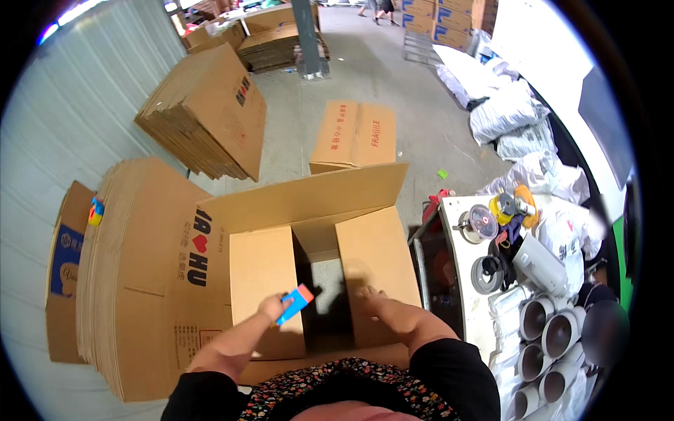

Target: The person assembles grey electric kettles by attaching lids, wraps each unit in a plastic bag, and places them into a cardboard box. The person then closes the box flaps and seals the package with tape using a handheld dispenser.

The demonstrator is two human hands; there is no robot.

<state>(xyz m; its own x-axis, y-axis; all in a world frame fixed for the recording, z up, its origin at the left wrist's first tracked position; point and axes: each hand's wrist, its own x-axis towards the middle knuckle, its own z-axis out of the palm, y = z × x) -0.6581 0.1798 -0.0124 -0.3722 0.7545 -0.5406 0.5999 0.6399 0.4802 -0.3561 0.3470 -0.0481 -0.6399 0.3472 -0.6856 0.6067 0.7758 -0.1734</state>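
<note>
Head view: the left hand (270, 306) grips a blue-and-orange tape dispenser (295, 303), hovering over the left inner flap of the open cardboard box (312, 210). The right hand (371, 298) lies flat, fingers spread, pressing the right inner flap. The box stands directly in front of the person, its far flap up. Flattened cartons (130, 281) are stacked left, a sealed box (353, 135) sits beyond, and white tape rolls (544, 326) crowd the table (456, 245) on the right.

The person wears black sleeves pushed up and a dark floral-print top.
</note>
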